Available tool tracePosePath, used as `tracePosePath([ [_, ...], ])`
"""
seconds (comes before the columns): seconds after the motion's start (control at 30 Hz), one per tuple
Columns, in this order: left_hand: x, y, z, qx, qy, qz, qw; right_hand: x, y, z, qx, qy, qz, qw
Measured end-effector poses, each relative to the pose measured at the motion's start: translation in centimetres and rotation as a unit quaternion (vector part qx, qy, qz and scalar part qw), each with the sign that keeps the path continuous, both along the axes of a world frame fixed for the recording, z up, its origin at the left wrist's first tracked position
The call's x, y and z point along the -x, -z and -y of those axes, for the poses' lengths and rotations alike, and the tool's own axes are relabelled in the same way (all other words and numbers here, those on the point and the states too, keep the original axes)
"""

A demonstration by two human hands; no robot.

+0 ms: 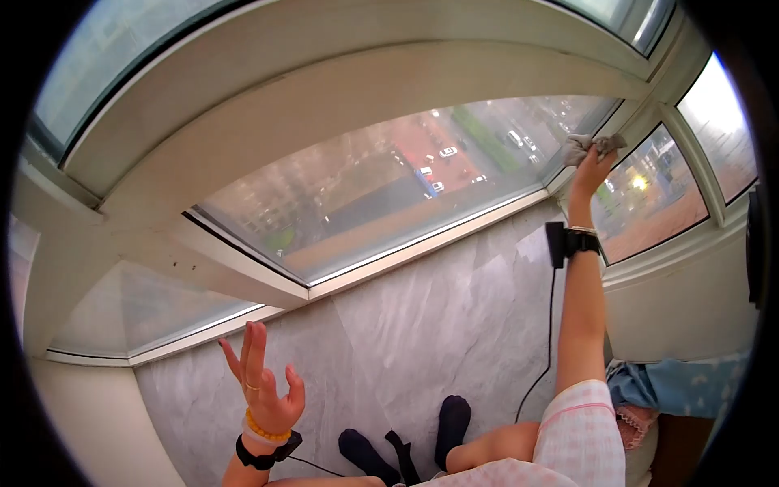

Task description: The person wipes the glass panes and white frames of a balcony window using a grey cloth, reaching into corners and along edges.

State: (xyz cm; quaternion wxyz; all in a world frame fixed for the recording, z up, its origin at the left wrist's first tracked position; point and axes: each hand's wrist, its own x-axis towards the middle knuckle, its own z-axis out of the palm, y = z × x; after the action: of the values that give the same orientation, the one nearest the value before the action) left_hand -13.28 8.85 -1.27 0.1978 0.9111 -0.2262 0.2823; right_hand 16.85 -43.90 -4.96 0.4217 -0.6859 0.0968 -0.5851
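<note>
My right hand (594,166) reaches far out to the upper right, its fingers closed around a crumpled greyish cloth (578,148). The cloth lies against the window frame at the corner where two panes meet; whether it presses on glass or frame I cannot tell. Lower left, my left hand (264,381) is raised over the floor with its fingers apart and nothing in it. A ring and a yellow beaded bracelet (266,430) show on that hand and wrist. Both wrists wear black straps with small black devices, the right one (568,243) trailing a cable.
A large window pane (389,170) looks down on a street with cars. Its white sill (430,239) borders the grey marbled floor (389,325). My feet in dark socks (453,422) stand near the bottom. Blue fabric (682,385) and pink fabric (634,424) lie at right.
</note>
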Motion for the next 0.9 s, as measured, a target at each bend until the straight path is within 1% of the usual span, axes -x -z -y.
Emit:
tracePosePath([
  [0.03, 0.0, 0.2, 0.1, -0.006, 0.003, -0.006, 1.0, -0.4, 2.4, -1.8, -0.066, -0.045, -0.017, 0.997],
  [0.1, 0.0, 0.7, 0.4, 0.005, 0.009, -0.026, 1.0, -0.2, 5.0, -6.3, -0.119, -0.092, -0.034, 0.988],
  [0.13, 0.1, 0.8, 0.4, -0.001, 0.012, -0.033, 0.999, 0.2, 6.1, -8.2, -0.105, -0.096, -0.035, 0.989],
  [0.17, 0.3, 0.9, 0.4, -0.002, 0.012, -0.038, 0.999, 0.5, 7.2, -9.0, -0.143, -0.127, -0.029, 0.981],
  [0.2, 0.6, 1.1, 0.3, -0.002, 0.011, -0.042, 0.999, 0.5, 8.4, -8.9, -0.147, -0.128, -0.035, 0.98],
  [0.27, 1.3, 1.6, -0.2, -0.006, 0.014, -0.071, 0.997, 0.7, 11.7, -8.2, -0.069, -0.016, -0.092, 0.993],
  [0.33, 2.2, 2.2, -0.7, -0.009, 0.014, -0.094, 0.995, 0.5, 15.4, -8.4, -0.049, -0.013, -0.087, 0.995],
  [0.4, 3.1, 3.3, -1.4, -0.01, 0.034, -0.146, 0.989, 0.5, 20.2, -9.5, -0.149, -0.08, -0.146, 0.975],
  [0.43, 3.5, 3.5, -1.6, -0.019, 0.025, -0.153, 0.988, 0.9, 24.0, -9.7, -0.098, -0.088, -0.217, 0.967],
  [0.47, 3.9, 3.7, -1.6, -0.02, 0.022, -0.162, 0.986, 2.3, 26.0, -12.3, -0.089, -0.082, -0.27, 0.955],
  [0.5, 4.3, 3.9, -1.7, -0.016, 0.02, -0.181, 0.983, 4.2, 28.2, -15.4, 0.063, -0.019, -0.299, 0.952],
  [0.53, 4.5, 4.0, -1.6, -0.013, 0.02, -0.199, 0.98, 6.5, 28.8, -19.1, 0.042, -0.082, -0.333, 0.939],
  [0.57, 4.4, 4.2, -1.5, -0.013, 0.021, -0.204, 0.979, 9.2, 26.8, -23.9, 0.051, -0.142, -0.324, 0.934],
  [0.6, 4.3, 4.2, -1.2, -0.017, 0.024, -0.205, 0.978, 11.5, 26.5, -28.4, 0.021, -0.21, -0.327, 0.921],
  [0.63, 4.2, 4.1, -0.9, -0.021, 0.028, -0.206, 0.978, 14.0, 26.8, -32.6, 0.036, -0.255, -0.362, 0.896],
  [0.67, 3.9, 4.2, -0.5, -0.02, 0.033, -0.21, 0.977, 16.1, 26.5, -36.4, 0.046, -0.318, -0.36, 0.876],
  [0.7, 3.5, 4.3, -0.1, -0.021, 0.029, -0.197, 0.98, 17.6, 25.5, -39.9, 0.093, -0.346, -0.363, 0.86],
  [0.73, 3.1, 4.3, 0.2, -0.022, 0.026, -0.184, 0.982, 19.1, 25.4, -43.2, 0.123, -0.38, -0.326, 0.857],
  [0.77, 2.8, 4.2, 0.6, -0.022, 0.031, -0.185, 0.982, 20.3, 25.4, -45.4, 0.134, -0.428, -0.288, 0.846],
  [0.8, 2.4, 4.1, 1.0, -0.031, 0.029, -0.19, 0.981, 21.3, 25.4, -46.9, 0.106, -0.475, -0.352, 0.799],
  [0.83, 1.8, 4.0, 1.2, -0.039, 0.028, -0.194, 0.98, 21.1, 25.8, -47.2, 0.138, -0.45, -0.334, 0.816],
  [0.87, 1.3, 4.0, 1.4, -0.035, 0.039, -0.194, 0.98, 20.4, 25.8, -46.0, 0.138, -0.44, -0.338, 0.82],
  [0.9, 1.1, 4.1, 1.6, -0.036, 0.03, -0.192, 0.98, 19.6, 25.7, -43.9, 0.215, -0.485, -0.295, 0.795],
])
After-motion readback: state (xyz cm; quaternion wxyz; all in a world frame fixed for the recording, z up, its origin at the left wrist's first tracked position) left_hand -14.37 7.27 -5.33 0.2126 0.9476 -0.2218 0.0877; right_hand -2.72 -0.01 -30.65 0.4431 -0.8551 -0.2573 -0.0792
